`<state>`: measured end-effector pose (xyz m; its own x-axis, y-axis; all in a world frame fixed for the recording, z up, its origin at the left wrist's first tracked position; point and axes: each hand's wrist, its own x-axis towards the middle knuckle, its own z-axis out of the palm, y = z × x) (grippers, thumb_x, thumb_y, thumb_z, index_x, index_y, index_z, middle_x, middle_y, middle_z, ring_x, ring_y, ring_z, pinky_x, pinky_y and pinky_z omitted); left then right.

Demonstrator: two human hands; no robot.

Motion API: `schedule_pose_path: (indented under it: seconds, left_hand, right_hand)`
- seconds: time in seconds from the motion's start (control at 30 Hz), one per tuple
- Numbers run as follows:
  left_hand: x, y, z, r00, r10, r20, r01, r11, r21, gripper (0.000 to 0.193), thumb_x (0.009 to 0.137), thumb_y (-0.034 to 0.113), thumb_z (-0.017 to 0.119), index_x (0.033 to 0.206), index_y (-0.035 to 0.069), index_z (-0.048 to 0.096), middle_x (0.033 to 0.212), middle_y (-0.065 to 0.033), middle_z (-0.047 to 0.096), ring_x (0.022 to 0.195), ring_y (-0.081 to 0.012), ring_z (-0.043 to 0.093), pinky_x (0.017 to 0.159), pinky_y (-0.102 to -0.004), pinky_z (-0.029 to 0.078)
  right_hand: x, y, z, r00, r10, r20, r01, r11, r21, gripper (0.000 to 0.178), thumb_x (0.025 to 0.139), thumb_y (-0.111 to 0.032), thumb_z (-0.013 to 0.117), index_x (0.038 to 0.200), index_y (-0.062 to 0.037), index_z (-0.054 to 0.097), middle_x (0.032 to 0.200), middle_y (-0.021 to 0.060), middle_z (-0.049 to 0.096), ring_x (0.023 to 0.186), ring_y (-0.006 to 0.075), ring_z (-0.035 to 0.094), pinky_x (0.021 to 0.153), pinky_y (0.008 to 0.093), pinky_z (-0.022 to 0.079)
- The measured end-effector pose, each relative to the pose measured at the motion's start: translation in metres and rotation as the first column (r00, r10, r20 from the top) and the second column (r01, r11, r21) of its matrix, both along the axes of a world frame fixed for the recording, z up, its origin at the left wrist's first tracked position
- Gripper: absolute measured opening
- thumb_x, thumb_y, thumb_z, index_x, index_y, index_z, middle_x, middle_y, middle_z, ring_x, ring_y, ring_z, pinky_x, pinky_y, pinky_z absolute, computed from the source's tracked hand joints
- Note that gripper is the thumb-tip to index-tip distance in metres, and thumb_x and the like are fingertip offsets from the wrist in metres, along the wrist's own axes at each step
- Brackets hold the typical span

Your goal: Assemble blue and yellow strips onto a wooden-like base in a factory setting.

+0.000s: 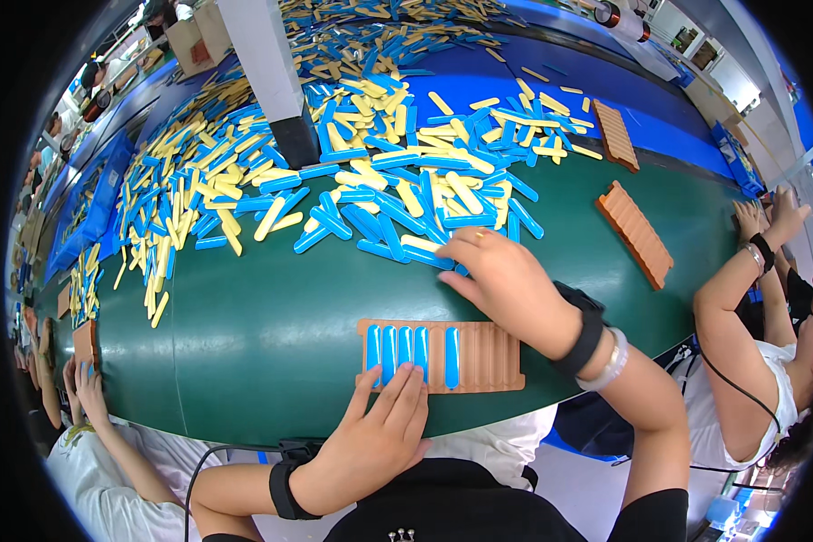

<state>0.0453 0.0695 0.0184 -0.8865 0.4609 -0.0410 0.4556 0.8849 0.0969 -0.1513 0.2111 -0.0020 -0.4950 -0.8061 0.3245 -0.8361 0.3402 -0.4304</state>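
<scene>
A brown ribbed tray [488,357] lies in front of me on the green table. In its left grooves several flat, round-ended blue sticks [389,348] sit side by side, and one more blue stick [452,358] lies apart from them, past a bare groove. My left hand [379,429] rests its outstretched fingertips on the lower ends of the left sticks and the tray's near edge. Beyond the tray, my right hand [506,280] reaches to the near edge of a loose heap of blue and pale yellow sticks [397,208]. Its thumb and fingers are apart over the blue sticks there.
Two more brown trays [635,235] lie to the right. A grey post [260,63] rises out of the heap. Behind runs a blue belt [551,86]; a blue bin [90,217] stands at left. Co-workers' hands [768,217] are at both sides of the table.
</scene>
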Motion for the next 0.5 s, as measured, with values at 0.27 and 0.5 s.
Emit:
schedule_pose_path:
  seconds: [0.27,0.5]
  left_hand:
    - [0.000,-0.004,0.005,1.000,-0.009,0.020,0.008,0.999,0.031,0.059,0.080,0.035,0.062,0.120,-0.006,0.049,0.122,-0.0199,0.050,0.120,-0.0280,0.046,0.102,-0.0471,0.031]
    - [-0.048,-0.030,0.020,0.997,0.069,0.027,-0.074,0.945,0.318,0.040,0.081,0.022,0.062,0.116,0.003,0.054,0.119,-0.0153,0.054,0.112,-0.0302,0.051,0.097,-0.0440,0.036]
  right_hand:
    - [-0.015,-0.015,-0.013,0.986,-0.020,-0.167,0.045,0.988,0.149,0.011,0.074,-0.007,0.064,0.082,-0.0027,0.059,0.083,0.0104,0.059,0.083,0.0279,0.059,0.070,0.0369,0.049]
    - [-0.002,0.013,0.012,0.999,-0.013,-0.031,0.011,0.996,-0.085,0.007,0.082,-0.004,0.057,0.085,-0.0021,0.051,0.082,0.0111,0.059,0.081,0.0251,0.059,0.066,0.0338,0.048]
